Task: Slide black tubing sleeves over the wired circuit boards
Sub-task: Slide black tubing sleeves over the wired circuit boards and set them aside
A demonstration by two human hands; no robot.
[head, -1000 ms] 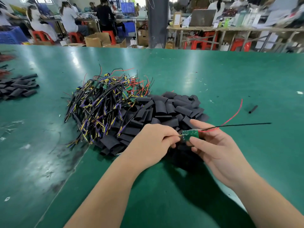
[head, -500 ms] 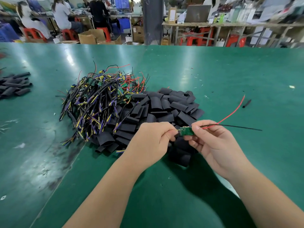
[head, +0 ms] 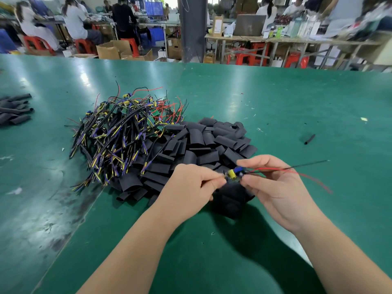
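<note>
Fingers (head: 215, 183) of the left hand (head: 188, 187) and right hand (head: 277, 187) are pinching a small circuit board (head: 233, 174) from opposite ends, just above the desk (head: 297, 102). It is looking light and fragile, best gripped by its edges. Its thin wires (head: 297, 169) are trailing limply rightward. Soft black sleeves (head: 212, 141) and more wired boards (head: 127, 128) are lying heaped loose behind, in no container.

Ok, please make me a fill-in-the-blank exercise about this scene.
The left hand and right hand hold a small wired circuit board above the ___ table.
The pile of flat black tubing sleeves lies ___ of the tangled heap of wired boards.
The board's long trailing wires are black and ___.
Missing: green, right, red.
</note>
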